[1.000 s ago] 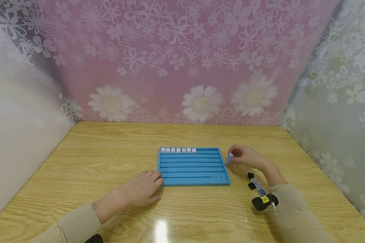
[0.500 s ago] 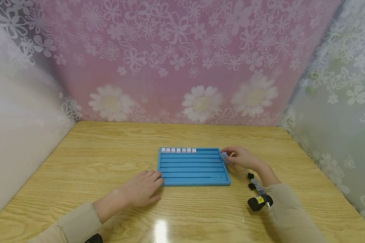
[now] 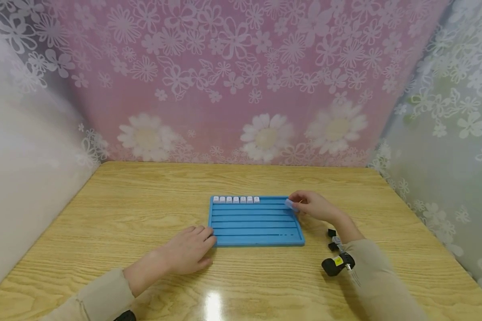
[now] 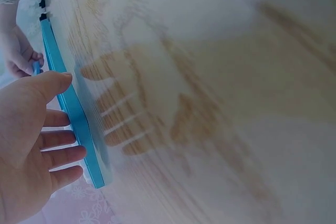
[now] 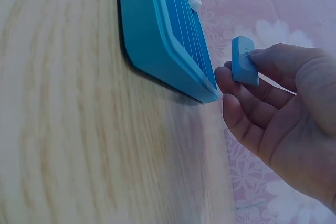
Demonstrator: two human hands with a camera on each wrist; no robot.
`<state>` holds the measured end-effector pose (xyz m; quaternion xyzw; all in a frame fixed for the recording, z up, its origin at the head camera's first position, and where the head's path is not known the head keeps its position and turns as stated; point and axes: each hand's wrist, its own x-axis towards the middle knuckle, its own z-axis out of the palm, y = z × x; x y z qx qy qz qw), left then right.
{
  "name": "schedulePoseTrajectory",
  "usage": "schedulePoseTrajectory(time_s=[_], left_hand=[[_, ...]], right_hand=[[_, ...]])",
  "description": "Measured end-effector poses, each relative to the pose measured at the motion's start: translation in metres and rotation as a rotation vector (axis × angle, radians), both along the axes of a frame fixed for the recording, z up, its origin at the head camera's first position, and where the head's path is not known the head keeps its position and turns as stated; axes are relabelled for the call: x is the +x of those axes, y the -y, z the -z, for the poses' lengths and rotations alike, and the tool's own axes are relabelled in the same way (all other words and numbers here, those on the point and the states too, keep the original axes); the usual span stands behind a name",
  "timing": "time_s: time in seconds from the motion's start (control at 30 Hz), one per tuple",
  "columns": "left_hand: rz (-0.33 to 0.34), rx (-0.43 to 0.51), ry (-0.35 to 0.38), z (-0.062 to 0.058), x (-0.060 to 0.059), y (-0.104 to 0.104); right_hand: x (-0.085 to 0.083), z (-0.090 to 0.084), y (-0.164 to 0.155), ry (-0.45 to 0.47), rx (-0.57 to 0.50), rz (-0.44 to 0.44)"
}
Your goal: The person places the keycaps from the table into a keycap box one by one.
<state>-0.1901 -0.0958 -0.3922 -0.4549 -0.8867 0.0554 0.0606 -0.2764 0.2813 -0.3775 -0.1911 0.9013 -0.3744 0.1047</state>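
A blue tray (image 3: 245, 230) with long raised ridges lies on the table in the head view. Several white keycaps (image 3: 236, 200) stand side by side in its top row, from the left end. My right hand (image 3: 315, 207) pinches a wide, pale blue keycap (image 5: 244, 61) between thumb and fingers, over the tray's upper right corner. Lettering starting with E shows on that keycap in the right wrist view. My left hand (image 3: 189, 250) rests at the tray's lower left corner, its fingers nearly straight along the edge.
Black keycaps (image 3: 331, 232) and a pale one (image 3: 336, 240) lie on the wooden table (image 3: 152, 196) right of the tray, partly behind the right wrist's camera (image 3: 333, 266). A flowered pink curtain (image 3: 209, 98) stands behind the table.
My right hand has carried the wide keycap leftward, from beside the tray to over its upper right corner. The left hand and the row of white keycaps stay put.
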Motion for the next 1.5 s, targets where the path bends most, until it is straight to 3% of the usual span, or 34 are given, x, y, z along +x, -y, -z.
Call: schedulePoseTrajectory(time_s=[0.97, 1.5], left_hand=[[0.0, 0.001, -0.002, 0.002, 0.0, -0.001], [0.006, 0.004, -0.013, 0.003, -0.001, 0.001]], right_hand=[[-0.024, 0.0, 0.02, -0.025, -0.043, 0.051], [-0.034, 0.006, 0.03, 0.139, -0.186, 0.114]])
